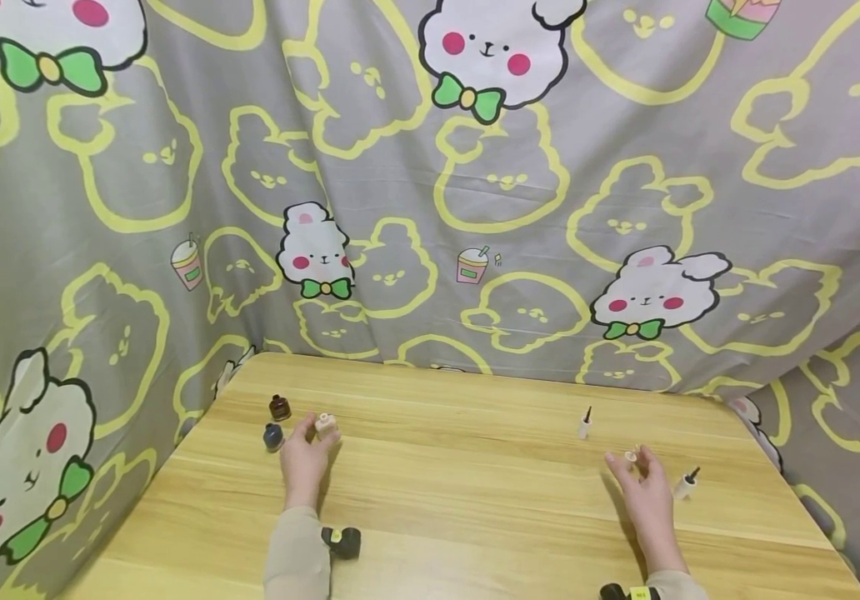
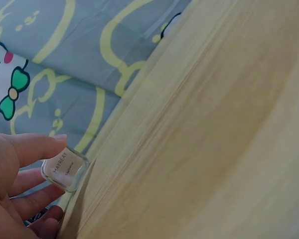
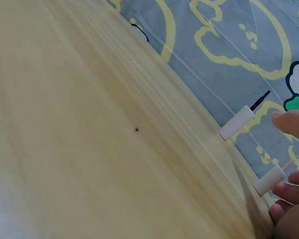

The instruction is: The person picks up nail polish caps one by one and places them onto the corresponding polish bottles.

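Note:
In the head view my left hand (image 1: 306, 454) holds a small nail polish bottle (image 1: 326, 424) of pale pink polish between thumb and fingers, its neck uncapped. The left wrist view shows the square glass bottle (image 2: 66, 168) low at the table surface. A dark brown nail polish bottle (image 1: 279, 407) and a dark blue one (image 1: 273, 437) stand just left of that hand. Across the table, my right hand (image 1: 643, 483) has thumb and fingers spread around a white brush cap (image 3: 270, 180), which stands brush up. The thumb is apart from this cap; whether the fingers touch it is unclear.
Two more white caps with dark brushes stand upright near the right hand: one cap (image 1: 584, 425) farther back, another cap (image 1: 686, 485) to the right. The wooden table (image 1: 460, 467) ends at a grey curtain (image 1: 400, 192) with cartoon prints, behind and at both sides.

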Motion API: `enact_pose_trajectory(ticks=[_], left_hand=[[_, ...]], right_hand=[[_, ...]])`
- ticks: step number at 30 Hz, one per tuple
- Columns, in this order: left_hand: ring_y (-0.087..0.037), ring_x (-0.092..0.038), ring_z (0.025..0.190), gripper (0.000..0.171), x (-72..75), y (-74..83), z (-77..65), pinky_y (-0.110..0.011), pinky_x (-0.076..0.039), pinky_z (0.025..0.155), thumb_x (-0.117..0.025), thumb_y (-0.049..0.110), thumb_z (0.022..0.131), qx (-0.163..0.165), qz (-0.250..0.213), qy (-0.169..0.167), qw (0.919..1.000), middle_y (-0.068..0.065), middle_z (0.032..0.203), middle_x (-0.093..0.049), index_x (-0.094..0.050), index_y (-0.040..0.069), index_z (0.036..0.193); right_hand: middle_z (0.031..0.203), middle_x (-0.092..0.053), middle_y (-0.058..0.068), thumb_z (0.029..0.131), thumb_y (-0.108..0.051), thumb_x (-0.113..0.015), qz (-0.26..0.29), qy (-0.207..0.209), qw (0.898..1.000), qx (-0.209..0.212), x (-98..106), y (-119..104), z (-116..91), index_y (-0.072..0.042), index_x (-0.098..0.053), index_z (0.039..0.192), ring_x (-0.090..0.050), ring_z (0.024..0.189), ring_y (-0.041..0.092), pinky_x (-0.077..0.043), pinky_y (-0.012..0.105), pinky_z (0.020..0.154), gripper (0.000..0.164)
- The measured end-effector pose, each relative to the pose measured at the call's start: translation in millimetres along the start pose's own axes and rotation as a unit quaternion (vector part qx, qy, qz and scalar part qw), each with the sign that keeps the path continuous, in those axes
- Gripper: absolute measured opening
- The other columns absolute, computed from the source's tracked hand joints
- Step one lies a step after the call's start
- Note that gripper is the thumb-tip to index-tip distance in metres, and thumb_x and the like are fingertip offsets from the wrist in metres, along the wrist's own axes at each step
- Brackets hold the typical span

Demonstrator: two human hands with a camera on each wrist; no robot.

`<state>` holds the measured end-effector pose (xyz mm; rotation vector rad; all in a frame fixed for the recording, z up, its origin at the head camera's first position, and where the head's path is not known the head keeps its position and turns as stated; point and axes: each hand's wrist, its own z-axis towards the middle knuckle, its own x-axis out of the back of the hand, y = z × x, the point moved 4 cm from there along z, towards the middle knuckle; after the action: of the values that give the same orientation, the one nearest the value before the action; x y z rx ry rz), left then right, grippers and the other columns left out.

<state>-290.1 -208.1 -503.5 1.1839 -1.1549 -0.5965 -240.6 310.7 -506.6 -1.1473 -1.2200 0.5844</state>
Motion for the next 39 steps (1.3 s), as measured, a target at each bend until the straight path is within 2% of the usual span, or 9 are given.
enact_pose_trajectory(ticks=[6,14,23,39], left_hand=[[-0.044,-0.036,0.138,0.061,-0.3,-1.1,-0.3,-0.057,-0.024,0.115,-0.069,0.019,0.089,0.004,0.005,0.007,1.0,-0.025,0.147,-0.044,-0.043,0.001,0.142],[-0.044,-0.047,0.127,0.049,-0.2,-0.2,-2.8,-0.058,-0.034,0.107,-0.067,0.016,0.09,0.007,0.009,0.026,0.9996,-0.027,0.137,-0.053,-0.051,0.001,0.134],[-0.043,-0.055,0.115,0.04,0.1,1.4,-4.6,-0.054,-0.04,0.098,-0.068,0.015,0.089,0.0,0.032,0.055,0.998,-0.028,0.125,-0.06,-0.058,-0.001,0.124],[-0.04,-0.057,0.11,0.038,-1.6,5.8,-4.4,-0.051,-0.043,0.094,-0.069,0.015,0.088,-0.008,0.032,0.062,0.9975,-0.027,0.119,-0.063,-0.061,-0.002,0.121]], right_hand=[[0.156,-0.015,0.034,0.096,-0.043,-0.056,-0.017,-0.008,1.0,0.0,0.8,0.1,3.6,0.003,-0.002,0.153,-0.018,0.143,0.05,-0.021,0.059,0.117,0.091],[0.154,-0.02,0.035,0.098,-0.031,-0.055,-0.033,-0.014,0.999,0.003,-0.3,2.8,7.9,0.007,-0.006,0.152,-0.02,0.142,0.05,-0.022,0.058,0.116,0.082],[0.144,-0.034,0.038,0.097,-0.013,-0.053,-0.032,0.028,0.999,0.014,-0.9,2.9,9.2,0.013,-0.026,0.145,-0.032,0.136,0.05,-0.027,0.057,0.114,0.06],[0.128,-0.05,0.035,0.095,-0.009,-0.049,-0.052,0.083,0.995,0.026,-0.1,1.5,9.3,0.013,-0.043,0.131,-0.046,0.12,0.046,-0.037,0.055,0.102,0.043]])
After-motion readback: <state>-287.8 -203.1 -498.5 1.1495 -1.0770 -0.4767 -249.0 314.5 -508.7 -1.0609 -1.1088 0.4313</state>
